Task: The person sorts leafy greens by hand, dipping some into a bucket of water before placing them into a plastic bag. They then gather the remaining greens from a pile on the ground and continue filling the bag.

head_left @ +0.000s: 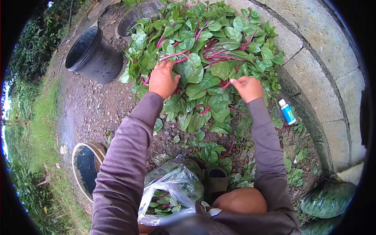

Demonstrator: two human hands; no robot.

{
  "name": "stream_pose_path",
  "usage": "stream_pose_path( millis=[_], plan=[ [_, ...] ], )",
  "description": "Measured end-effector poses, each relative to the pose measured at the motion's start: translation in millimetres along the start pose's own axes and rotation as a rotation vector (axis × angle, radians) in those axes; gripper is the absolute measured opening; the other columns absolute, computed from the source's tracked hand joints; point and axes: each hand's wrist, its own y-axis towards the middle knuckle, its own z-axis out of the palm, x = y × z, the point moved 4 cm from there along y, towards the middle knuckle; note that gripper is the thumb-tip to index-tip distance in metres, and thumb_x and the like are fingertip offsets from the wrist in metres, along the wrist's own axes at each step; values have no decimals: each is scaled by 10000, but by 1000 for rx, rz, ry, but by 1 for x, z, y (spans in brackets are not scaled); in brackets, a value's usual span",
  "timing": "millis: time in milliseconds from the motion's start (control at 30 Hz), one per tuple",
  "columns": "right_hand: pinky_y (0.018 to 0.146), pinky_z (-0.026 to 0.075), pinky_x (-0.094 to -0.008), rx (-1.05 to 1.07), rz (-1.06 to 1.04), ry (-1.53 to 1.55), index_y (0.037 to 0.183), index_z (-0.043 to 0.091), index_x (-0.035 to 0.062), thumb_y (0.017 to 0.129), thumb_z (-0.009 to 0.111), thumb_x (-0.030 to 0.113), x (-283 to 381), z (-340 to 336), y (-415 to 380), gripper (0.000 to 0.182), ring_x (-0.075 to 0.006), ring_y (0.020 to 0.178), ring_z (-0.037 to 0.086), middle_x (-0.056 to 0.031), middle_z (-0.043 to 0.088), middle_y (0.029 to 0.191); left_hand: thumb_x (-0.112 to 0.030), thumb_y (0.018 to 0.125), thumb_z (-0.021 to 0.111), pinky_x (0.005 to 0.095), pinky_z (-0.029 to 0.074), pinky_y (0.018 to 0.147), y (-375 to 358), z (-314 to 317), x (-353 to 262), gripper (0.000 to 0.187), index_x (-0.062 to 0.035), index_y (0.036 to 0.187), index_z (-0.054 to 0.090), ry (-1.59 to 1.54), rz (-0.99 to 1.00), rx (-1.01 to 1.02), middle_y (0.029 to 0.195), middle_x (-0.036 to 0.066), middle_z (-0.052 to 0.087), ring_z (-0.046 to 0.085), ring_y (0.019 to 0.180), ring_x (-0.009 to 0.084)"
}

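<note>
A large heap of Malabar spinach (219, 70), with green leaves and red-purple stems, lies in front of me. My left hand (163, 80) rests on the heap's near left side, thumb apart from the fingers, whose tips touch leaves beside a red stem (174, 55). On the near right side, my right hand (248, 88) pinches the end of a Malabar spinach stem (226, 85) between thumb and fingers. A clear plastic bag (176, 184) with more leafy stems inside stands open by my legs.
Dark buckets stand at the upper left, one tall bucket (103, 62) nearest. A pale-rimmed container (76, 156) is at the lower left. A small blue-labelled bottle (288, 112) lies by the curved stone edging (313, 74). Watermelon-like green fruits (327, 201) sit lower right.
</note>
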Motion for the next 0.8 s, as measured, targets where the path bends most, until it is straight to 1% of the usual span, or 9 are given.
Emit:
stream_pose_path(
  millis=[67, 133, 200, 300, 400, 533, 667, 700, 800],
  plan=[
    [752, 482, -317, -217, -193, 82, 955, 626, 39, 697, 729, 194, 42, -38, -7, 318, -204, 920, 603, -123, 598, 1061, -161, 707, 689, 390, 422, 899, 5, 9, 3, 485, -35, 1147, 529, 28, -8, 2, 1166, 163, 532, 518, 1044, 331],
    [821, 455, -328, -534, -772, -230, 1018, 605, 51, 683, 722, 109, 72, -34, 28, 360, -210, 1040, 545, -114, 564, 1136, -155, 699, 694, 390, 422, 895, 7, 13, -5, 495, -39, 1149, 526, -2, -3, -12, 1157, 157, 528, 520, 1033, 323],
    [963, 372, -410, -465, -860, -519, 1201, 509, 98, 609, 782, 136, 90, -10, 71, 653, -243, 1223, 395, -96, 458, 1291, -131, 684, 703, 401, 405, 917, -8, 15, -17, 530, -47, 1168, 505, -96, 37, -36, 1196, 166, 486, 496, 1063, 341],
    [1037, 256, -517, -187, -647, -772, 1355, 326, 169, 512, 816, 178, 97, 18, 105, 975, -282, 1303, 284, -84, 318, 1406, -95, 673, 705, 410, 388, 942, -36, 9, -26, 565, -48, 1190, 482, -151, 24, -15, 1241, 174, 449, 465, 1112, 368],
    [1030, 221, -575, -18, -638, -687, 1388, 252, 157, 465, 835, 225, 82, 18, 138, 1094, -275, 1322, 261, -84, 317, 1413, -111, 656, 722, 426, 368, 944, -64, 5, -10, 589, -59, 1191, 481, -156, 11, 28, 1262, 158, 423, 453, 1103, 355],
    [999, 283, -566, 196, -655, -620, 1377, 273, 150, 473, 824, 195, 93, 11, 178, 1060, -276, 1321, 265, -91, 328, 1403, -89, 652, 715, 427, 372, 938, -96, -14, 23, 575, -75, 1182, 494, -123, -51, 45, 1270, 159, 419, 445, 1111, 357],
    [947, 301, -619, -296, -705, -791, 1363, 294, 150, 491, 795, 152, 82, 43, 121, 1006, -265, 1280, 329, -99, 398, 1345, -50, 656, 708, 425, 383, 948, -132, -41, 49, 557, -62, 1172, 499, -120, -158, 30, 1280, 172, 414, 441, 1141, 373],
    [938, 360, -552, -304, -679, -776, 1335, 346, 130, 485, 788, 157, 81, 39, 116, 959, -243, 1254, 363, -96, 420, 1321, -34, 655, 706, 416, 391, 952, -142, -43, 53, 549, -65, 1166, 508, -121, -171, 21, 1282, 176, 414, 445, 1149, 369],
    [888, 435, -440, -4, -643, -626, 1272, 437, 98, 477, 786, 167, 87, 13, 161, 871, -239, 1136, 491, -123, 529, 1190, -33, 655, 707, 406, 394, 956, -160, -39, 57, 545, -75, 1163, 515, -136, -200, 75, 1279, 176, 419, 445, 1155, 366]
  ],
)
